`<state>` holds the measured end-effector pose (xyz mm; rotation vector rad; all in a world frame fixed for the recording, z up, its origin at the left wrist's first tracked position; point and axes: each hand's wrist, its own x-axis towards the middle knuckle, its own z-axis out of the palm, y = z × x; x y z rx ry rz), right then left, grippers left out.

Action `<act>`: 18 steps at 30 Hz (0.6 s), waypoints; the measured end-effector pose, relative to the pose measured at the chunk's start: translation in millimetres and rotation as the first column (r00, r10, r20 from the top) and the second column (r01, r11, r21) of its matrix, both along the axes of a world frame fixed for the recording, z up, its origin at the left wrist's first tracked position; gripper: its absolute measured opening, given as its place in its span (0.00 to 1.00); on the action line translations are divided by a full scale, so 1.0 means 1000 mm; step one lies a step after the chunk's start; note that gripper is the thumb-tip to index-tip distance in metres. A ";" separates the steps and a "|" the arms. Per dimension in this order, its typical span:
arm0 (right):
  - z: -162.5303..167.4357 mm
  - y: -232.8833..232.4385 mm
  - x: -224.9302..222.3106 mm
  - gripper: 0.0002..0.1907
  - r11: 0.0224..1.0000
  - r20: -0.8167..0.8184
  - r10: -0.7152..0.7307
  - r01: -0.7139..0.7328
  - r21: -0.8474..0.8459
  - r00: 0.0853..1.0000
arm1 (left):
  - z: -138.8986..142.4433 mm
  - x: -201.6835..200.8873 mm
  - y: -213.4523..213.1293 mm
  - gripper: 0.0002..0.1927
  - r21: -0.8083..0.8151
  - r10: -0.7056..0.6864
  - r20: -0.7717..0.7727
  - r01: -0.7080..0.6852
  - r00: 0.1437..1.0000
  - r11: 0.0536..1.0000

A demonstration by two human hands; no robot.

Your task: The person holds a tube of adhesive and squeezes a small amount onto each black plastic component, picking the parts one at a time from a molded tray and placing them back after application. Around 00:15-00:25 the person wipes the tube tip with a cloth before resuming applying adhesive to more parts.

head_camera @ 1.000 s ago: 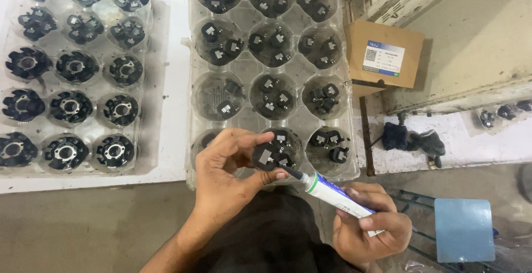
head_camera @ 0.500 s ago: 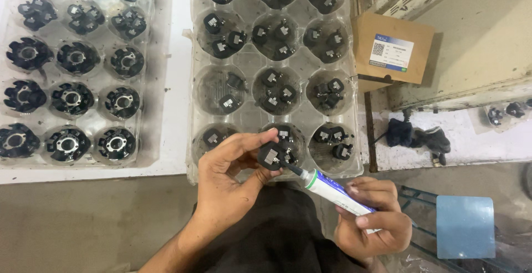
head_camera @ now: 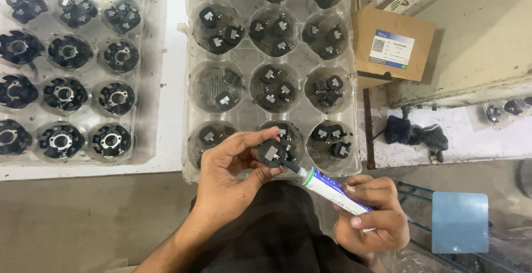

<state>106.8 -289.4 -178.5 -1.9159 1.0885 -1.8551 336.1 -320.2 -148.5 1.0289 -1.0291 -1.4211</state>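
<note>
1. Far left: clear tray [head_camera: 145,73] on the white bench [head_camera: 166,84], cups filled w/ round black ring-shaped parts [head_camera: 64,93], one per cup.
2. Next over, a 2nd clear tray [head_camera: 185,156] w/ small black clips [head_camera: 275,34], a few per cup. Some cups are fuller than others; the middle-left one only has 2 or so.
3. Left hand [head_camera: 227,187] is up over the front edge of that 2nd tray, thumb + fingers pinching a small black part [head_camera: 271,154] from both sides. Grip is closed on it; part sits just above the bottom-middle cup.
4. Tube [head_camera: 327,189], white w/ blue/green print, black nozzle. Nozzle tip is touching the right side of the part.
5. Right hand [head_camera: 371,217] is wrapped around the tube's back half, fingers curled tight on it, thumb on top.
6. Right of the tray: cardboard box [head_camera: 396,34] w/ a white label, then some dark bits [head_camera: 415,134] on the white surface lower down.
7. Bottom right corner: a light blue square [head_camera: 460,222]; can't tell what it is.
</note>
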 end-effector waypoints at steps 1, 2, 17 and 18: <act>0.000 0.000 0.000 0.22 1.000 0.001 -0.006 0.006 0.014 1.000 | 0.000 0.000 0.000 0.30 -0.004 0.007 0.004 -0.007 1.000 1.000; 0.000 0.001 -0.001 0.22 1.000 0.002 -0.012 0.012 0.027 1.000 | -0.001 -0.001 0.000 0.30 -0.009 0.007 0.005 -0.007 1.000 1.000; -0.007 -0.002 -0.007 0.20 1.000 -0.020 -0.004 0.004 0.016 1.000 | -0.004 -0.004 -0.002 0.30 -0.013 0.020 0.006 -0.020 1.000 1.000; -0.008 -0.001 -0.007 0.21 1.000 -0.023 -0.009 0.010 0.024 1.000 | -0.005 -0.004 -0.002 0.30 -0.012 0.022 0.007 -0.022 1.000 1.000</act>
